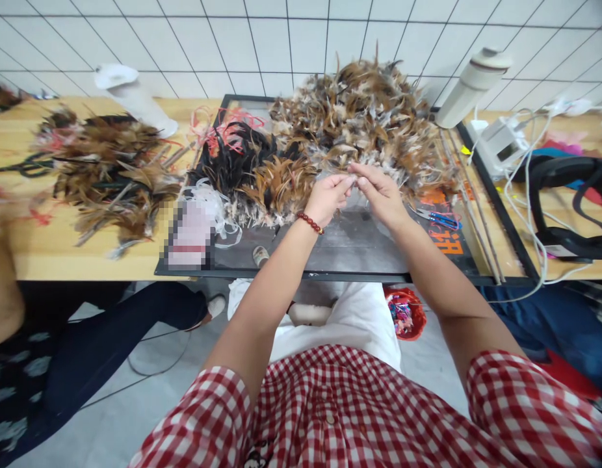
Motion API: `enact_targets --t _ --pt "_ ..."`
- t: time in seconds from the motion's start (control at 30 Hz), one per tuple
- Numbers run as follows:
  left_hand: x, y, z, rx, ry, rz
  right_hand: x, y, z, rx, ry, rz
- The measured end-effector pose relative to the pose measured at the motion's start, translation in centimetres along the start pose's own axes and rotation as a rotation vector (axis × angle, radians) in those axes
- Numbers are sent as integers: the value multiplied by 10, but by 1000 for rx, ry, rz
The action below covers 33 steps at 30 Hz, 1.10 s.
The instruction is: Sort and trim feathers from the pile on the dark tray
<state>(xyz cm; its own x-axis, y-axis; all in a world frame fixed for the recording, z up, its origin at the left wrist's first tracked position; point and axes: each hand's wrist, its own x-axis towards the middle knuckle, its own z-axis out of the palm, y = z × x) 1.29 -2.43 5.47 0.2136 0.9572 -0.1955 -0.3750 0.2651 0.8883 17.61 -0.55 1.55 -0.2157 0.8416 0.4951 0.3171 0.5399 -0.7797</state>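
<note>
My left hand and my right hand meet fingertip to fingertip over the near edge of a big heap of brown, black and white feathers. Both hands are pinched closed on something small at the feathers' edge; I cannot make out what. A red bead bracelet is on my left wrist. The heap lies on a dark glass-topped panel set on the wooden table.
A second feather pile lies at left with black scissors. White plastic strips, blue-handled scissors, thin sticks, a white bottle, cables and a black headband sit around. Another person's legs are at left. A red bowl sits on the floor.
</note>
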Motion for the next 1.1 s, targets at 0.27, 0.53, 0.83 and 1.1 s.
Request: enact_targets --t 0.27,0.53,0.83,1.1 --pt "-2 -4 0 68 -103 -32 0 -9 8 204 134 120" --pt "9 -11 -6 158 25 8 14 44 -37 278 398 177" --pt "16 -13 -19 112 49 135 7 -5 -16 157 25 122" --pt "10 -18 -7 29 -140 32 3 2 1 90 160 137"
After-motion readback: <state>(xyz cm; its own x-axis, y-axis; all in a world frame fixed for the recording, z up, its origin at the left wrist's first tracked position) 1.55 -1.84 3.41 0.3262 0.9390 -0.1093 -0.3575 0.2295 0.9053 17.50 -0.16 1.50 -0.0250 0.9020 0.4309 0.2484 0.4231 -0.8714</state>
